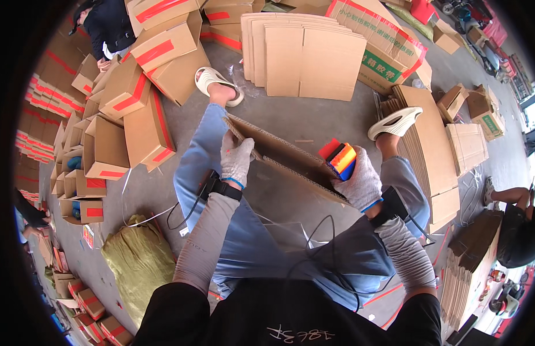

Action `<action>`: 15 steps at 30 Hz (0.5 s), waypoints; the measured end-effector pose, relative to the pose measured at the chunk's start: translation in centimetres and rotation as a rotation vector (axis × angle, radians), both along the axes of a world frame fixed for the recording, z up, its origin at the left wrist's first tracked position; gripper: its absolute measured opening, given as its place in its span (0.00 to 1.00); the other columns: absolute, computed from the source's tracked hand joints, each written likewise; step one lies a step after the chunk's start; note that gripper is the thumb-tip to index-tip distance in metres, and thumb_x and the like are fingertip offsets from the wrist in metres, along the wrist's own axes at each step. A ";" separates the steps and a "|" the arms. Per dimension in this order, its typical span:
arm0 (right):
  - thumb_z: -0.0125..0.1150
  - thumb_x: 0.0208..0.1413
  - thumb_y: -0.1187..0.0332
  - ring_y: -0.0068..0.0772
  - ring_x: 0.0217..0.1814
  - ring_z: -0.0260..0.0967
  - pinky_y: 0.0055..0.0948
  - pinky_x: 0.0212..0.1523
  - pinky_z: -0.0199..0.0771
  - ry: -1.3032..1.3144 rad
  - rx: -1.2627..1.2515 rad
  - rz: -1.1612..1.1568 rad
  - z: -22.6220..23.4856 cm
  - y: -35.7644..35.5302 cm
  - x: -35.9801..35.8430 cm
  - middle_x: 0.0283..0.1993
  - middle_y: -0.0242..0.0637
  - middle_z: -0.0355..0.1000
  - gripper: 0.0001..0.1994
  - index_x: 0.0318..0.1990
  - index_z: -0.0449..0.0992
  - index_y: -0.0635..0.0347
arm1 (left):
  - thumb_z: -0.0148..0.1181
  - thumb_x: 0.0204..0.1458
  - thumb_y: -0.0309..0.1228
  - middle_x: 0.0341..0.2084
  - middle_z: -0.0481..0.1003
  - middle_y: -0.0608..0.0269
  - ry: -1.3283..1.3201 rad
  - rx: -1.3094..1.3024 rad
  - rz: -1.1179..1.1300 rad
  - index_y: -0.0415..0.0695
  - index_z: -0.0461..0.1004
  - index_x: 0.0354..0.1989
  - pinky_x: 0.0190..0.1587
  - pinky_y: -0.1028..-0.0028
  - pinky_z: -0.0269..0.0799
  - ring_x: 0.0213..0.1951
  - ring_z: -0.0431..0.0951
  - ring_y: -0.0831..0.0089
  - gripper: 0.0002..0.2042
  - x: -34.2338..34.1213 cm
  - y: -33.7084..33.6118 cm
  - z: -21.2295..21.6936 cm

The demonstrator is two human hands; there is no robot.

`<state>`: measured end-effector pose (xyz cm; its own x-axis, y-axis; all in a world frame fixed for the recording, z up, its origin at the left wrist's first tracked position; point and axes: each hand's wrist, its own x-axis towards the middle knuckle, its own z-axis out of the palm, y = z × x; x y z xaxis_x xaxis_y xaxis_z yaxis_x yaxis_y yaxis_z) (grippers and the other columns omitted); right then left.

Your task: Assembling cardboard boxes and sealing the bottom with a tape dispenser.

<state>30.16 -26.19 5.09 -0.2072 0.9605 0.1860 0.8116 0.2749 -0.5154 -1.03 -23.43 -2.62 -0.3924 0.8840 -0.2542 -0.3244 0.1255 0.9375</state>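
Between my knees a partly opened cardboard box (pixel 283 146) stands on edge, its two long walls slightly apart. My left hand (pixel 237 157), in a pale knit glove, is closed on the box's left end, with the thumb over the edge. My right hand (pixel 360 182), gloved the same way, grips a tape dispenser (pixel 342 159) with orange, black and blue parts and a bit of red tape showing. The dispenser is at the box's right end; whether it touches the cardboard I cannot tell. My fingers under the dispenser are partly hidden.
Several red-taped boxes (pixel 153 130) are piled at the left, near a person (pixel 109 29). Flat cardboard sheets lean ahead (pixel 313 60), and a flat stack (pixel 431 144) lies at the right. A green woven sack (pixel 135 268) is on the floor; black cables (pixel 333 254) hang across my lap.
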 end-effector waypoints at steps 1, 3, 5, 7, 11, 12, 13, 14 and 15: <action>0.80 0.37 0.61 0.54 0.51 0.75 0.43 0.51 0.76 0.041 -0.061 -0.135 0.0 -0.1 -0.2 0.48 0.50 0.73 0.39 0.58 0.64 0.59 | 0.65 0.52 0.33 0.49 0.75 0.58 0.337 0.011 -0.128 0.45 0.63 0.64 0.45 0.60 0.74 0.47 0.77 0.64 0.30 -1.7 0.1 -0.5; 0.80 0.37 0.64 0.51 0.51 0.75 0.41 0.52 0.76 0.164 -0.053 -0.372 -0.4 0.1 1.3 0.48 0.49 0.73 0.41 0.59 0.61 0.62 | 0.58 0.47 0.28 0.36 0.79 0.43 0.829 0.015 -0.384 0.38 0.71 0.55 0.47 0.60 0.73 0.41 0.80 0.50 0.23 -2.4 0.6 1.6; 0.82 0.38 0.60 0.46 0.50 0.75 0.39 0.51 0.75 0.337 -0.108 -0.514 0.1 1.0 3.1 0.48 0.48 0.73 0.41 0.57 0.61 0.65 | 0.57 0.49 0.29 0.38 0.78 0.43 1.072 0.267 -0.636 0.37 0.69 0.56 0.49 0.56 0.73 0.45 0.79 0.46 0.24 -2.8 -0.5 7.2; 0.81 0.39 0.56 0.48 0.50 0.76 0.40 0.52 0.75 0.431 -0.140 -0.579 -0.2 0.6 1.9 0.48 0.50 0.74 0.41 0.56 0.61 0.65 | 0.57 0.48 0.30 0.42 0.78 0.40 1.377 0.036 -0.775 0.35 0.67 0.59 0.50 0.54 0.74 0.48 0.78 0.45 0.27 -2.4 -0.1 9.2; 0.78 0.42 0.53 0.48 0.53 0.76 0.40 0.54 0.75 0.569 -0.133 -0.676 0.1 1.4 0.4 0.50 0.52 0.75 0.40 0.57 0.63 0.66 | 0.63 0.47 0.40 0.36 0.78 0.55 0.118 -0.345 -0.630 0.43 0.72 0.55 0.43 0.62 0.74 0.37 0.77 0.58 0.26 -4.7 5.9 5.2; 0.78 0.43 0.55 0.45 0.52 0.76 0.38 0.53 0.75 0.593 -0.108 -0.684 -0.4 1.2 1.9 0.50 0.50 0.75 0.39 0.57 0.64 0.66 | 0.66 0.47 0.45 0.32 0.78 0.64 -0.601 -0.440 -0.481 0.46 0.75 0.52 0.39 0.67 0.73 0.32 0.77 0.65 0.25 -3.5 7.3 6.3; 0.77 0.44 0.57 0.41 0.52 0.76 0.37 0.53 0.75 0.603 -0.035 -0.696 -0.6 0.9 3.9 0.50 0.48 0.75 0.37 0.57 0.64 0.66 | 0.67 0.46 0.49 0.30 0.75 0.69 -0.467 -0.282 -0.213 0.50 0.77 0.47 0.37 0.70 0.70 0.31 0.73 0.70 0.23 -0.8 7.7 6.2; 0.77 0.45 0.60 0.38 0.51 0.76 0.35 0.53 0.75 0.590 0.027 -0.720 -0.9 -0.1 6.6 0.50 0.46 0.76 0.35 0.57 0.65 0.66 | 0.68 0.44 0.53 0.28 0.73 0.75 -0.347 -0.136 0.045 0.54 0.78 0.42 0.34 0.74 0.67 0.30 0.69 0.76 0.21 3.8 6.5 8.0; 0.76 0.46 0.62 0.35 0.51 0.75 0.34 0.53 0.75 0.711 0.075 -0.593 -0.6 -1.5 9.3 0.50 0.44 0.75 0.33 0.57 0.65 0.65 | 0.67 0.42 0.54 0.26 0.73 0.74 -0.399 -0.307 0.012 0.55 0.80 0.35 0.33 0.76 0.66 0.32 0.70 0.80 0.19 3.7 6.3 9.2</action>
